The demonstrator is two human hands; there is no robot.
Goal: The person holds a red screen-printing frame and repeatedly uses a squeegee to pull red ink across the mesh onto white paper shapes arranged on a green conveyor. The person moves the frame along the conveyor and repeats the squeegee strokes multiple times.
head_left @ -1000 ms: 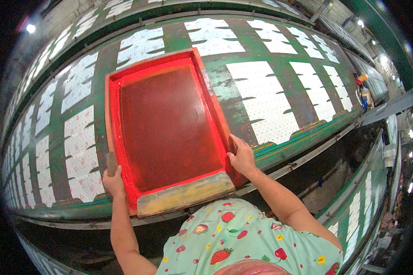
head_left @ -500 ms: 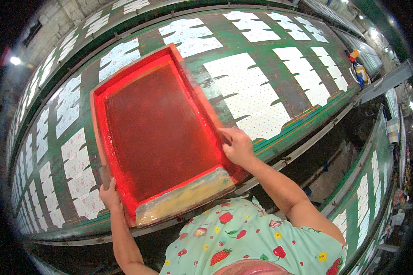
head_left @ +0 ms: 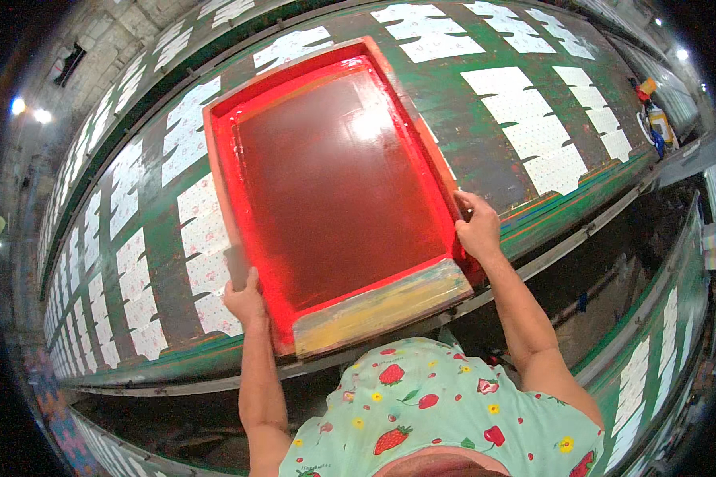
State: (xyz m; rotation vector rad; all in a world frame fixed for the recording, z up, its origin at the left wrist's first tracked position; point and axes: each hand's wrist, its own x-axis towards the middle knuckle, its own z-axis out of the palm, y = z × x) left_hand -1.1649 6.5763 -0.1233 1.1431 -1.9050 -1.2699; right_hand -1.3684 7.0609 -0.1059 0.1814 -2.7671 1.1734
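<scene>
A large screen-printing frame (head_left: 334, 191) with red-stained inner walls and a dark red mesh lies over the green table (head_left: 485, 171), slightly tilted to the left in view. Its near end has a worn, yellow-smeared board (head_left: 382, 306). My left hand (head_left: 245, 302) is closed on the frame's left side, by a grey block (head_left: 236, 266). On the right side, my right hand (head_left: 479, 229) grips the frame edge, thumb and fingers bent round it. Whatever lies beneath the frame is mostly hidden.
Rows of white fabric pieces (head_left: 529, 131) with small prints lie on the table, both sides of the frame. Flower-printed pieces (head_left: 207, 246) are at the left. Bottles (head_left: 658, 127) stand at the far right end. A metal rail (head_left: 557, 246) runs along the near edge.
Both hands have carried the frame to the right along the table. It now covers a dotted fabric piece seen beside it before, and more flowered fabric shows at its left.
</scene>
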